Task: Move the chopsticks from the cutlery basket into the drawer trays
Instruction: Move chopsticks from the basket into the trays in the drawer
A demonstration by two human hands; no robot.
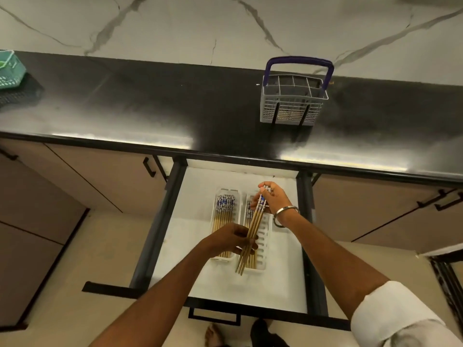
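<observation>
Already chopsticks in 2 trays

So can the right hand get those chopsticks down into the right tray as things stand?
Probably yes: the right hand and left hand hold the bundle above the right tray, whose near side lies open.

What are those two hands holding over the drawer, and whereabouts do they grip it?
Both hold one bundle of wooden chopsticks with blue-and-white patterned tops. The right hand grips the patterned top end; the left hand pinches the plain wooden shafts lower down.
</observation>
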